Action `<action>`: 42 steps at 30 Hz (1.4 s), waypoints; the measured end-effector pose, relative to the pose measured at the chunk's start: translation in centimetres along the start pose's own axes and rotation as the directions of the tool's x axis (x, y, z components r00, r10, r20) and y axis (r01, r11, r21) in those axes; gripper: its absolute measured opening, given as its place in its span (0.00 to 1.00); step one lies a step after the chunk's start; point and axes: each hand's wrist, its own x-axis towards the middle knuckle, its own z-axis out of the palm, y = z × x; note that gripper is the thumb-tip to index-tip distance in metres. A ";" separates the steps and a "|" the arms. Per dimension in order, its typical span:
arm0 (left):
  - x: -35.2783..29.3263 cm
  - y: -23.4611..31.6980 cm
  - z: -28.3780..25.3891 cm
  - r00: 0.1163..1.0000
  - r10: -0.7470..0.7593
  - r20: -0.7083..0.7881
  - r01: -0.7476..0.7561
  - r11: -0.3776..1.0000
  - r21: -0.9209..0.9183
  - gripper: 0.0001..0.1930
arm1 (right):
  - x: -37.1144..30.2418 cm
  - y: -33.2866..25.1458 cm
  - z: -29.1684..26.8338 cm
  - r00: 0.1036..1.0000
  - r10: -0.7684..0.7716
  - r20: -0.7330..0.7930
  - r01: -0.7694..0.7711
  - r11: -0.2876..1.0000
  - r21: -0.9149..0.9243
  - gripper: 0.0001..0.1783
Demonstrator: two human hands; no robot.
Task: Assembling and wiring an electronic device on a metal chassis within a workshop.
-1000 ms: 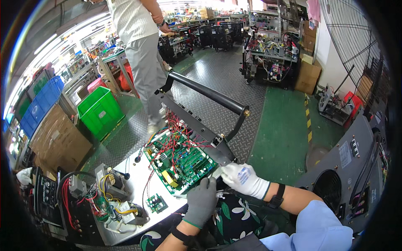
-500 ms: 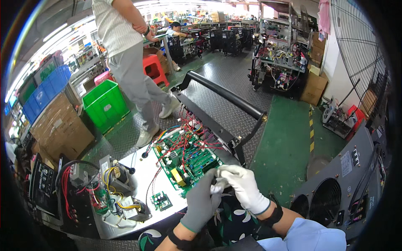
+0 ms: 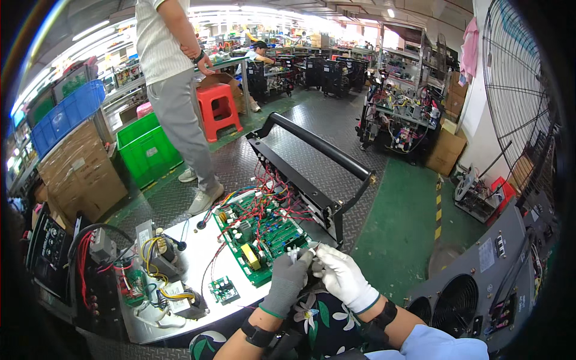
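My left hand [image 3: 287,283], in a grey glove, and my right hand [image 3: 348,279], in a white glove, meet at the near corner of a green circuit board [image 3: 260,276]. The fingers of both are pinched together. Something small and whitish shows between the fingertips, too small to name. Red wires [image 3: 262,204] lie tangled over the board, which also carries a yellow block-shaped part [image 3: 250,257]. Left of my left hand, a smaller green board [image 3: 223,290] rests on the white metal panel [image 3: 199,255].
Wired transformers [image 3: 180,303] stand on the panel's left. A black handle bar [image 3: 321,144] rises beyond the board. At right stands a grey fan housing [image 3: 480,282]. A person in grey trousers [image 3: 180,114] stands near a green crate [image 3: 147,150] and a red stool [image 3: 219,111].
The view has tilted up slightly, so the scene sits lower. My hands stay together, with the fingertips slightly shifted and more of the small whitish thing visible. The standing person's legs have moved closer together.
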 end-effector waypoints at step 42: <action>-13.4 3.8 -17.2 0.491 0.102 0.865 -0.778 0.498 0.383 0.09 | 8.7 1.6 4.5 0.814 -0.464 -0.349 -0.013 0.585 -0.811 0.07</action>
